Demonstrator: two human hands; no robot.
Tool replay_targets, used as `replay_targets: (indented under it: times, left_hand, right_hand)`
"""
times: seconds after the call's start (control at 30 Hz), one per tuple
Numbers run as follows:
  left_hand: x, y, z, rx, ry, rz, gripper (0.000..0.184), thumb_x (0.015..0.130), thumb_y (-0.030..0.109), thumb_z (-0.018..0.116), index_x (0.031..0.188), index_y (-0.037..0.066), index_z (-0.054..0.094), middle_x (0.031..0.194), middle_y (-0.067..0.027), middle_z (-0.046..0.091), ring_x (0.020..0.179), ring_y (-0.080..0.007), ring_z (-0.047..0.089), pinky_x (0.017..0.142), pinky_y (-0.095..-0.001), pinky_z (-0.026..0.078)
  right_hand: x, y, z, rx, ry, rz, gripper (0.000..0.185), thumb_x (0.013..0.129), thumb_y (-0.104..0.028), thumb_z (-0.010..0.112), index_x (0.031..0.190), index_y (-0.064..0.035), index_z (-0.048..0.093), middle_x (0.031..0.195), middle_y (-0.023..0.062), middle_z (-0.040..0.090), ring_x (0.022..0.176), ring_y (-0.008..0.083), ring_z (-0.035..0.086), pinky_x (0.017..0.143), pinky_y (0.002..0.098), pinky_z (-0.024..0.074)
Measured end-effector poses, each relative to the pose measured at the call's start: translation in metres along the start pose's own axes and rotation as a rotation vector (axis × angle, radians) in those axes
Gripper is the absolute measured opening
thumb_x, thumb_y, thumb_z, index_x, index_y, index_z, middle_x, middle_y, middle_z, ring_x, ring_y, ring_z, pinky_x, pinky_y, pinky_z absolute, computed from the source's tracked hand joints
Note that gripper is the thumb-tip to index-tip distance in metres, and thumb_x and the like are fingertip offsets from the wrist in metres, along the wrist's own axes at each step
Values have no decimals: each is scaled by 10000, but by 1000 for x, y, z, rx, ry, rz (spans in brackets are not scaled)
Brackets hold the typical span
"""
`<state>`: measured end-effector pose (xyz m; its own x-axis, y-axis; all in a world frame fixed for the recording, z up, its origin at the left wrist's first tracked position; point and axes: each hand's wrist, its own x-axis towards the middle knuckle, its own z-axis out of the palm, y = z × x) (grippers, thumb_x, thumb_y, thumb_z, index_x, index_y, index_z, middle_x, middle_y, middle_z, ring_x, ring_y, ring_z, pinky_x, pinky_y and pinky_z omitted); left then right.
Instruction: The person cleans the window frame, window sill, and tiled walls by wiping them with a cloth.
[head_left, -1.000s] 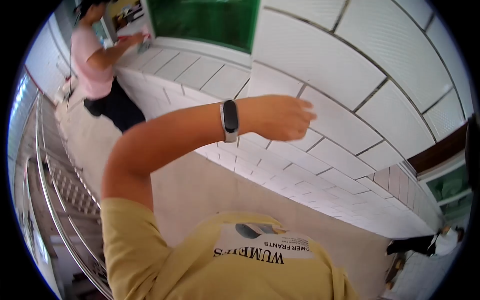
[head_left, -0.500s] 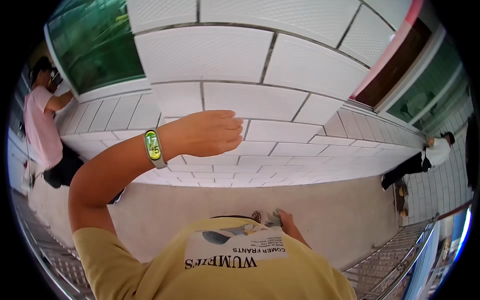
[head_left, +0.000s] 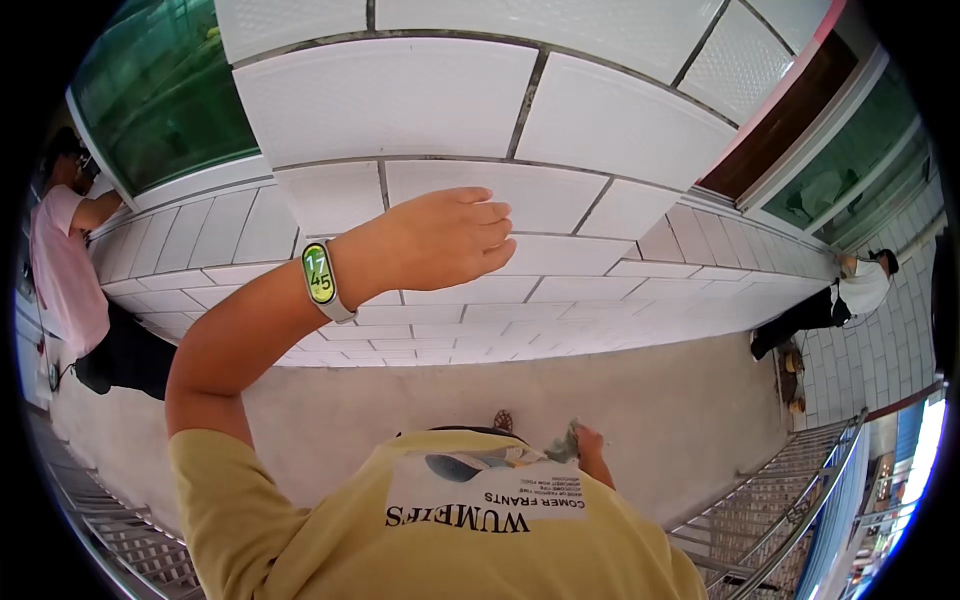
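My left hand [head_left: 445,240] is raised in front of the white tiled wall [head_left: 450,100], back of the hand toward me. Its fingers are stretched a little apart and hold nothing; I cannot tell whether they touch the tiles. A smart band [head_left: 320,275] reading 17 45 sits on that wrist. Low by my waist, my right hand [head_left: 590,441] is closed on a crumpled grey-green cloth [head_left: 565,441]. Dark joints run between the wall tiles.
At left, a person in a pink shirt [head_left: 70,260] stands by a green-glass window [head_left: 165,100]. Another person in a white top [head_left: 862,290] stands by the wall at far right. Metal railings [head_left: 770,520] run behind me. Concrete floor [head_left: 680,400] lies below.
My left hand has shifted right and slightly up, its fingers spreading more. My right hand and the cloth have moved a little to the right. The view has shifted slightly.
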<state>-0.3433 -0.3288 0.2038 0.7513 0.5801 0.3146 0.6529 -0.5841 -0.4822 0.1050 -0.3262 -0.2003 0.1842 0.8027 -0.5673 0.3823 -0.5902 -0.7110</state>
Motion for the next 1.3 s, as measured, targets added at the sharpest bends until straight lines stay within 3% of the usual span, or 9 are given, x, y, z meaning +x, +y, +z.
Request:
replay_targets:
  times: [0.17,0.23,0.3,0.37,0.87,1.0,1.1,1.17,1.3]
  left_hand:
    - [6,15,18,-172,-158,-113,229,837,103,550,1057,65,601,1123,-88,605,1128,-224,533,993,-369,421]
    - [6,24,34,-207,-212,-141,259,831,94,550,1087,74,589,1151,-94,593,1141,-232,525,989,-374,424]
    - [6,32,48,-175,82,-101,351,817,80,559,1166,113,543,1247,-88,541,1175,-241,501,1006,-379,413]
    - [6,38,55,-184,83,-97,383,817,71,558,1193,134,522,1293,-73,507,1201,-239,481,1023,-381,402]
    - [-49,87,54,-332,132,-162,422,809,87,595,1220,129,508,1348,-72,462,1264,-254,423,1048,-385,367]
    - [-79,139,77,-736,182,-876,436,826,129,617,1248,84,516,1306,-186,472,1165,-337,485,950,-400,423]
    - [-112,184,105,-824,229,-1092,418,869,176,606,1264,80,509,1311,-167,475,1152,-307,505,939,-395,431]
    - [-127,203,105,-1820,191,-1562,433,920,262,558,1307,88,468,1319,-132,475,1166,-247,499,944,-382,429]
    - [-134,217,88,-2226,241,-1579,469,953,369,483,1332,99,432,1294,-87,493,1157,-204,496,933,-381,437]
  right_hand:
    - [-20,-31,0,253,51,126,398,822,-166,611,1162,41,588,1018,129,639,887,232,606,731,361,487]
    - [-21,-44,8,518,-22,38,314,827,-205,586,1100,-53,616,952,75,619,860,221,600,697,357,504]
    - [-19,-65,14,600,-127,-14,326,860,-195,572,1139,-25,577,1011,86,604,930,224,588,767,371,502]
    - [-34,-102,19,706,-243,-51,401,866,-201,583,1205,9,547,1047,80,600,943,214,568,789,355,479]
    - [-149,-263,82,639,-730,-205,371,944,-190,462,1259,5,491,1223,95,553,1125,216,536,918,360,459]
    - [-149,-258,101,681,-798,-196,342,944,-208,479,1210,-1,538,1150,90,596,1057,192,573,886,332,473]
    - [-158,-250,115,487,-794,-223,370,945,-212,488,1242,6,519,1112,76,602,1014,170,582,837,310,490]
    - [-167,-246,127,358,-788,-233,385,944,-220,493,1255,7,510,1108,72,599,1011,165,578,831,302,490]
    - [-196,-244,155,15,-901,-411,412,936,-256,520,1274,-20,512,1149,87,595,1038,171,570,851,278,468]
